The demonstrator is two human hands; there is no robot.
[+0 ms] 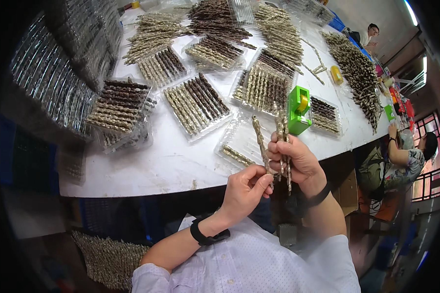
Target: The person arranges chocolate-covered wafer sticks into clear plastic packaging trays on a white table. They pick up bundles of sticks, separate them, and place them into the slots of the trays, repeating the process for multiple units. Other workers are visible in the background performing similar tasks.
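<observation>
My left hand (245,191) pinches one thin, knobbly gold-coloured stick (260,139) near its lower end; the stick points up and away from me. Close beside it, my right hand (297,158) is closed round a small bunch of similar gold sticks (282,128), held upright. Just beyond my hands lies a clear plastic tray (239,134) with a gold stick (237,155) in it. Farther off, another clear tray (196,105) holds a row of gold and dark brown sticks. A green tape dispenser (298,110) stands right behind my right hand.
Filled trays (117,107) are stacked at the left, next to tall piles of clear trays (49,73). Loose gold sticks (278,36) and dark sticks (212,19) lie at the back. A large heap (354,68) covers the right side. Two other people (401,156) are at the right.
</observation>
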